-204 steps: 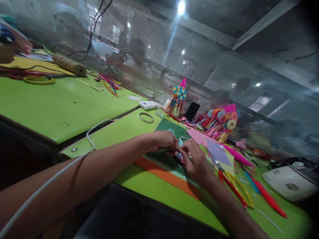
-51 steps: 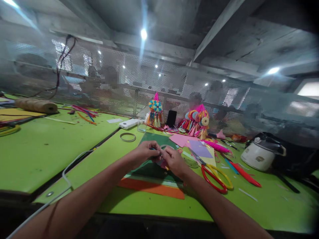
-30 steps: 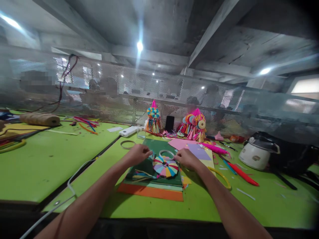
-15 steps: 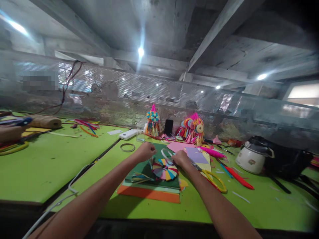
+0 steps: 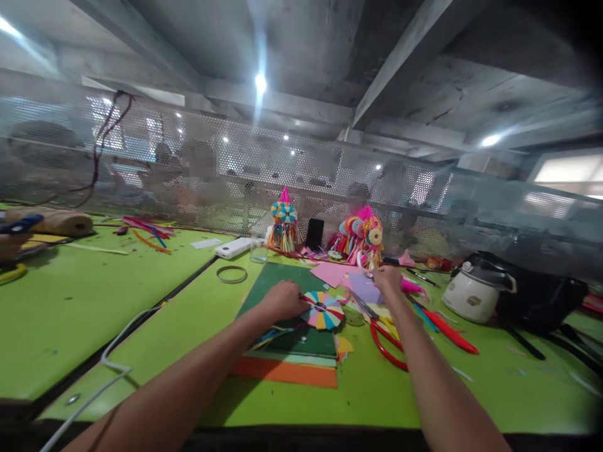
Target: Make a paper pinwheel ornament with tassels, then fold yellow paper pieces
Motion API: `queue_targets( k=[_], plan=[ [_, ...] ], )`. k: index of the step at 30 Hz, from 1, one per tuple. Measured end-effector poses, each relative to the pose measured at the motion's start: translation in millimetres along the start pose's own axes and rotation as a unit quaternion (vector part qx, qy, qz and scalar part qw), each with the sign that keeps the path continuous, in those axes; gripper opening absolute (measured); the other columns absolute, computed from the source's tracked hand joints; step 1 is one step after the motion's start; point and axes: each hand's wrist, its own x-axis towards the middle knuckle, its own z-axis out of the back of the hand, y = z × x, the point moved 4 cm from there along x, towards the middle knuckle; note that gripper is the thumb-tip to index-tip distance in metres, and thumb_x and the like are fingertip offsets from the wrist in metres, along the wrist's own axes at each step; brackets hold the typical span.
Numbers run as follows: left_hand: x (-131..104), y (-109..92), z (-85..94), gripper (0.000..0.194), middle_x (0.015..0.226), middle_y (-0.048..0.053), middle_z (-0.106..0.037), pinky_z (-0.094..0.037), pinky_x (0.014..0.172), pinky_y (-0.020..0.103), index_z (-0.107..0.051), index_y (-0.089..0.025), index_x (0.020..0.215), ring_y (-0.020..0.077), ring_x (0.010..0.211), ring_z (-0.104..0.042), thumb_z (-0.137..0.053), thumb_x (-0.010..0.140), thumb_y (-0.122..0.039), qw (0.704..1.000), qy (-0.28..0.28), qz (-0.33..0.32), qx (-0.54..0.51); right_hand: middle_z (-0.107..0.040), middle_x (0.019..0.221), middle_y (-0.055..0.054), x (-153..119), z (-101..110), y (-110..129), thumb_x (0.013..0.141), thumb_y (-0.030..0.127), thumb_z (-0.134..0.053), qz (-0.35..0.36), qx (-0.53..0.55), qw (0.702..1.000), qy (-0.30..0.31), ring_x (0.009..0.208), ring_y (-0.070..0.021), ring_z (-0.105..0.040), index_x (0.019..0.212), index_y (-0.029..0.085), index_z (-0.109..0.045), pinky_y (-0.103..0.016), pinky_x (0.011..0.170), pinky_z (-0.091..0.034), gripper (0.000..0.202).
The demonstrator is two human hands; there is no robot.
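Note:
My left hand is closed at the left edge of a multicoloured paper disc, gripping it above a dark green sheet. Thin coloured strips trail from beneath that hand. Off to the right, my right hand is closed on a white ring that looks like a roll of tape, raised over the pink and purple paper. Scissors with red handles lie below my right hand, their blades pointing away from me. A yellow handle shows beside them, partly hidden by my forearm.
Tasselled paper ornaments and a black phone stand by the mesh partition. A brown ring, a glass and a white box-shaped device sit left. A white pot and black bag stand right. A white cable crosses the table gap.
My right hand has carried the white ring rightward, away from the disc. My left hand has come down to the disc, which has shifted a little right and turned.

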Motion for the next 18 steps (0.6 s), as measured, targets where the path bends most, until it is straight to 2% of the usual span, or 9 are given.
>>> queue_targets(
  k=[3, 5, 7, 8, 10, 12, 15, 18],
  plan=[
    [-3, -2, 0.4, 0.038, 0.086, 0.019, -0.067, -0.043, 0.067, 0.033, -0.071, -0.013, 0.083, 0.0291, 0.08, -0.062, -0.051, 0.076, -0.044, 1.0, -0.001, 0.0, 0.012, -0.068, 0.085, -0.024, -1, 13, -12, 0.071, 0.022, -0.054, -0.044, -0.03, 0.999, 0.002, 0.079, -0.0296, -0.064, 0.092, 0.003, -0.069, -0.029, 0.056, -0.041, 0.032],
    [-4, -4, 0.5, 0.036, 0.083, 0.019, -0.067, -0.043, 0.067, 0.034, -0.071, -0.013, 0.081, 0.0291, 0.078, -0.062, -0.049, 0.077, -0.041, 1.0, -0.007, -0.001, 0.015, -0.063, 0.099, -0.029, -6, 22, -9, 0.072, 0.02, -0.053, -0.04, -0.034, 0.999, 0.001, 0.089, -0.0323, -0.061, 0.103, 0.001, -0.064, -0.032, 0.061, -0.042, 0.038],
    [-5, -4, 0.4, 0.033, 0.08, 0.017, -0.068, -0.042, 0.065, 0.033, -0.071, -0.014, 0.079, 0.0279, 0.075, -0.062, -0.048, 0.078, -0.039, 1.0, -0.012, 0.006, 0.011, -0.062, 0.107, -0.025, -16, 23, 6, 0.074, 0.018, -0.05, 0.008, -0.02, 1.0, 0.017, 0.096, -0.0284, -0.058, 0.109, 0.006, -0.063, -0.03, 0.067, -0.041, 0.039],
    [-6, -4, 0.4, 0.031, 0.079, 0.017, -0.068, -0.042, 0.064, 0.032, -0.071, -0.015, 0.078, 0.0271, 0.074, -0.062, -0.049, 0.077, -0.038, 1.0, -0.015, 0.012, 0.004, -0.064, 0.106, -0.021, -22, 19, 17, 0.074, 0.016, -0.05, 0.045, -0.007, 0.998, 0.038, 0.095, -0.0249, -0.058, 0.106, 0.009, -0.065, -0.027, 0.068, -0.041, 0.035],
    [-7, -4, 0.2, 0.028, 0.078, 0.016, -0.068, -0.04, 0.062, 0.031, -0.07, -0.016, 0.077, 0.0265, 0.073, -0.063, -0.051, 0.076, -0.036, 0.999, -0.024, 0.021, -0.012, -0.068, 0.087, -0.01, -37, 6, 38, 0.07, 0.015, -0.054, 0.118, 0.019, 0.986, 0.114, 0.081, -0.0185, -0.06, 0.086, 0.013, -0.07, -0.022, 0.063, -0.039, 0.022],
    [-7, -4, -0.5, 0.028, 0.079, 0.017, -0.068, -0.039, 0.061, 0.031, -0.07, -0.015, 0.077, 0.0272, 0.073, -0.063, -0.051, 0.076, -0.036, 0.999, -0.031, 0.02, -0.023, -0.064, 0.061, -0.002, -53, -11, 54, 0.064, 0.018, -0.061, 0.17, 0.039, 0.963, 0.204, 0.06, -0.0136, -0.055, 0.06, 0.014, -0.067, -0.021, 0.053, -0.035, 0.008],
    [-8, -3, -3.8, 0.03, 0.082, 0.018, -0.068, -0.039, 0.061, 0.031, -0.07, -0.014, 0.079, 0.0273, 0.074, -0.063, -0.05, 0.077, -0.037, 0.999, -0.031, 0.022, -0.031, -0.043, 0.036, 0.004, -73, -31, 66, 0.062, 0.026, -0.065, 0.213, 0.073, 0.928, 0.296, 0.041, -0.0078, -0.039, 0.038, 0.014, -0.053, -0.022, 0.045, -0.027, 0.028],
    [-8, 0, -7.3, 0.029, 0.081, 0.016, -0.068, -0.038, 0.061, 0.029, -0.069, -0.015, 0.082, 0.0256, 0.075, -0.062, -0.049, 0.077, -0.036, 0.998, -0.021, 0.034, -0.041, -0.034, 0.033, 0.007, -80, -36, 69, 0.065, 0.034, -0.063, 0.23, 0.127, 0.909, 0.325, 0.037, -0.0058, -0.03, 0.037, 0.015, -0.048, -0.022, 0.043, -0.024, 0.037]
  ],
)
